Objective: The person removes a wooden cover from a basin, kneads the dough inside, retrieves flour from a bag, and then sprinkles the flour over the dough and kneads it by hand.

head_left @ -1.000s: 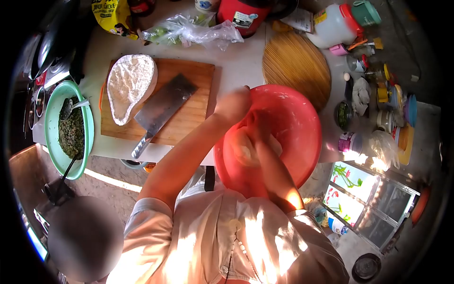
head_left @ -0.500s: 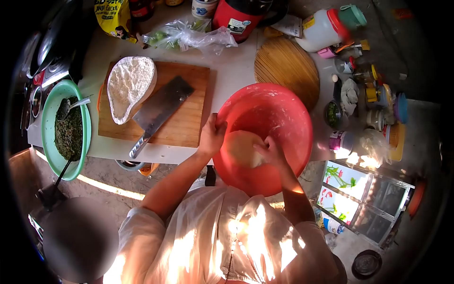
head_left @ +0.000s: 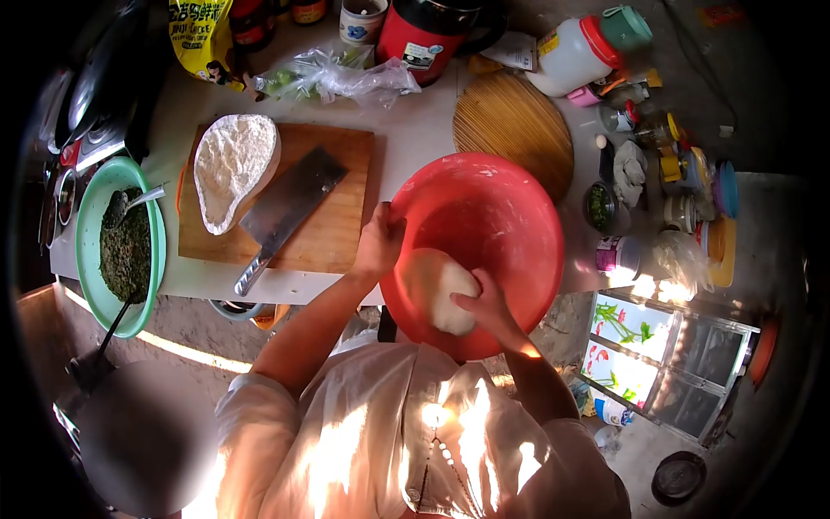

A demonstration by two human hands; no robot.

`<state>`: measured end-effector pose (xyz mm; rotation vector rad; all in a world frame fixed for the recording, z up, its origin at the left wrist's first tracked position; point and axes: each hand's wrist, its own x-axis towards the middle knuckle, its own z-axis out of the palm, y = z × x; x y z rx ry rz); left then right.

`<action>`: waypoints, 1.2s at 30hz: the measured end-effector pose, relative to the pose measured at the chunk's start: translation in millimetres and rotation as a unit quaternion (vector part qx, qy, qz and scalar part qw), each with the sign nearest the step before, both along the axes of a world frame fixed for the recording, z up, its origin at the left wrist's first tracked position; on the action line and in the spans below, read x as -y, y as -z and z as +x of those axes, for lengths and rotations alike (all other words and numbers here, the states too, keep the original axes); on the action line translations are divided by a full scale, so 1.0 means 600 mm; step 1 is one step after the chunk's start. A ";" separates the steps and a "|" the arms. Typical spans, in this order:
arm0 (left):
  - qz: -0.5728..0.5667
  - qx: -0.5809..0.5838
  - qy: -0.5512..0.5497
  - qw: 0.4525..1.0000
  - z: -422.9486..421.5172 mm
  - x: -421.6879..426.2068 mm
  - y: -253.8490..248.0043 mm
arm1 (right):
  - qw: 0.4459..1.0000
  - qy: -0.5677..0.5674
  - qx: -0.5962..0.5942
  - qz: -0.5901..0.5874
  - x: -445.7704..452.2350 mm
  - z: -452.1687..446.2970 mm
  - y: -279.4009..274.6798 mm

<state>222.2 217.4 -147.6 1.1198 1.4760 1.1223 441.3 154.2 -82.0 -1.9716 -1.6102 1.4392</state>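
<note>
A large red basin [head_left: 519, 216] is tilted at the table's front edge, with a smooth pale lump of dough [head_left: 441, 294] low inside it. My left hand [head_left: 380, 240] grips the basin's left rim, thumb bent over the edge. Inside the basin, my right hand [head_left: 488, 304] rests against the right side of the dough, its fingers partly curled on it. Left of the basin, a cleaver [head_left: 294, 203] lies on a wooden board [head_left: 333, 233] beside a white container of flour [head_left: 235, 164].
A green basin [head_left: 156, 259] of chopped filling stands at the far left. Behind the red basin lies a round ridged wooden board [head_left: 514, 130]. Jars, including a red-lidded one [head_left: 571, 60], line the right. A plastic bag [head_left: 346, 78] and a red pot [head_left: 424, 39] sit at the back.
My left hand has come down from over the basin to its left rim. My right hand has drawn back from deep in the basin to the dough's side, leaving more dough visible.
</note>
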 end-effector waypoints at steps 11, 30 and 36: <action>-0.035 -0.059 0.053 0.996 -0.017 -0.018 -0.052 | 0.943 0.041 0.282 0.173 -0.025 0.067 0.027; 0.001 -0.097 0.066 0.993 -0.012 -0.028 -0.036 | 0.719 -0.484 0.458 0.197 -0.008 -0.105 0.105; -0.025 -0.113 0.057 0.992 -0.013 -0.044 -0.034 | 0.763 -0.391 0.455 0.242 -0.031 -0.103 0.139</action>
